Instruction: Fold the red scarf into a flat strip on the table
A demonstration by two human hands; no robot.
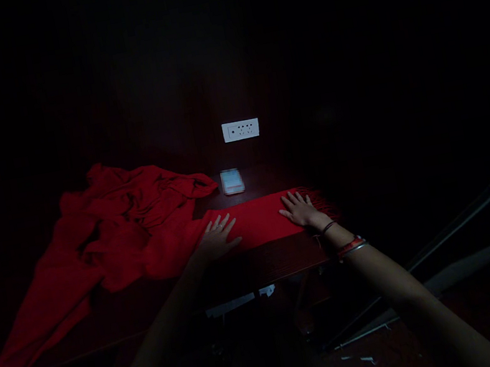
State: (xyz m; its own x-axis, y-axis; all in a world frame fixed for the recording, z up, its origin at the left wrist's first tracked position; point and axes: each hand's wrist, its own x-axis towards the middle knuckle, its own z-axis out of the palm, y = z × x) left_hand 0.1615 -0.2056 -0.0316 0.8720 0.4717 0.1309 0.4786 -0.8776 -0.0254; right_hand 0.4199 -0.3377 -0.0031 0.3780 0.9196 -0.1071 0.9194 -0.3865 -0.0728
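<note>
The left hand (220,238) and right hand (300,210) lie open, palms down, on the fringed red scarf (259,222) near the front edge of the tabletop (268,261), apparently spaced to hold this strip flat beside the bunched left portion.

Seen from my remote post in the head view, the person's left hand (219,237) and right hand (298,209) lie palm down, fingers spread, on the flat stretch of a red scarf (259,222), the right one beside its fringe (317,198). To the left, I observe the scarf bunched in loose folds on a dark table (268,261). Behind the flat stretch I note a small pale item (232,182), too blurred to identify, and, above it, a white wall socket (241,130).
</note>
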